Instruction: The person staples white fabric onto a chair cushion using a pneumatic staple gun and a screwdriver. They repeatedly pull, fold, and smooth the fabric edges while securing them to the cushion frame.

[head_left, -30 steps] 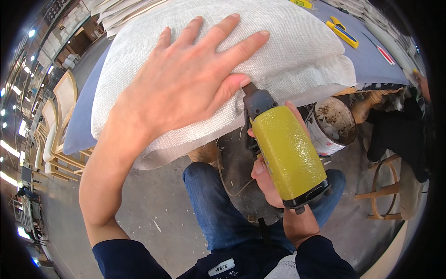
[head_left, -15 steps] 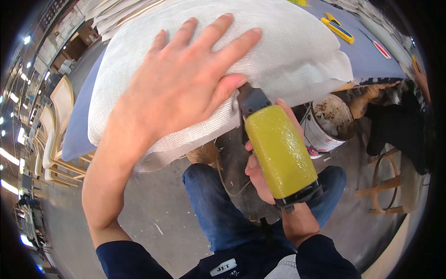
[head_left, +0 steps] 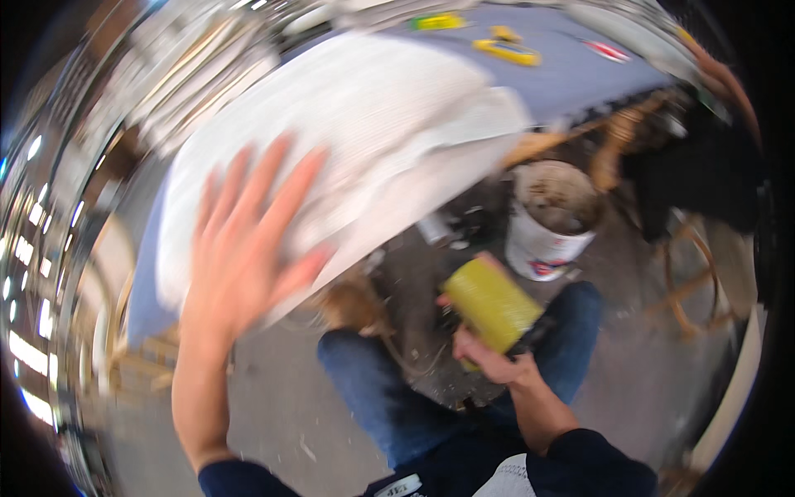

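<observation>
A white fabric-covered cushion panel lies on the blue-grey work table. My left hand rests over its near left part with the fingers spread; motion blurs it, so I cannot tell how firmly it touches. My right hand is wrapped round a staple gun with a yellow body and black ends. The gun hangs below the table's edge, above my right knee, apart from the fabric. Its nose is hard to make out in the blur.
On the blue-grey table lie a yellow cutter and a red-and-white tool. A dirty white bucket stands beneath its edge. Stacked pale panels sit behind. Wooden chair frames are at left; a hose trails near my legs.
My right hand has drawn the staple gun down, away from the fabric edge. My left hand has slid left and nearer. The whole view has shifted, and the cushion panel appears turned.
</observation>
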Motion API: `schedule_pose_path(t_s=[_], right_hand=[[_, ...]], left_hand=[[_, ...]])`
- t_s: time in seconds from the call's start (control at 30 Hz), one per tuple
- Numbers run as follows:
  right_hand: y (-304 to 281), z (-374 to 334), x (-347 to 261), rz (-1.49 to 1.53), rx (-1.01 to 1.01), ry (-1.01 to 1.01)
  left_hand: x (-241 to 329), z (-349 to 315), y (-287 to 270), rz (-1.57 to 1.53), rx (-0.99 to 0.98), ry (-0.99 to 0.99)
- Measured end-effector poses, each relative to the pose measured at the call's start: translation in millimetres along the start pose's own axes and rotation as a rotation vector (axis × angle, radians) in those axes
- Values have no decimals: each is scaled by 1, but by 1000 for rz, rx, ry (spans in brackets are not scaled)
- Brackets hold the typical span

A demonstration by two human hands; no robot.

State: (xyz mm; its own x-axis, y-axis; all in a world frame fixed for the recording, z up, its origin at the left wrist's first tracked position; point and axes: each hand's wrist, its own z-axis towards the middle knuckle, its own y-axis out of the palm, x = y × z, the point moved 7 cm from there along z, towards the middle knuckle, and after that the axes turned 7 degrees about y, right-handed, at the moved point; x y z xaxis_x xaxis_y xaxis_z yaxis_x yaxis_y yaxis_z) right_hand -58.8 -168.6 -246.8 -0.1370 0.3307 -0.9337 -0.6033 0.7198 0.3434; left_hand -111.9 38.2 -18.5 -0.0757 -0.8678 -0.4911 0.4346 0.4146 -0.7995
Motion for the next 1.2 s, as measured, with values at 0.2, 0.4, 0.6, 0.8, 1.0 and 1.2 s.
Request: schedule_pose_path(t_s=[0.2,0.4,0.6,0.8,1.0,1.2], right_hand=[[-15,5,-1,-173,-59,-203],[-21,-9,-6,-113,-93,-117],[-12,-9,0,-219,-96,-160],[-3,-24,-10,-315,-83,-224],[-5,-38,-46,-261,-71,-260],[-16,-36,-38,-95,-15,-113]], left_hand=[[-10,-55,6,151,49,-71],[1,-32,14,182,156,52],[3,-36,15,193,272,98],[7,-33,5,127,370,111],[26,16,-24,16,421,146],[45,1,-2,-5,422,150]])
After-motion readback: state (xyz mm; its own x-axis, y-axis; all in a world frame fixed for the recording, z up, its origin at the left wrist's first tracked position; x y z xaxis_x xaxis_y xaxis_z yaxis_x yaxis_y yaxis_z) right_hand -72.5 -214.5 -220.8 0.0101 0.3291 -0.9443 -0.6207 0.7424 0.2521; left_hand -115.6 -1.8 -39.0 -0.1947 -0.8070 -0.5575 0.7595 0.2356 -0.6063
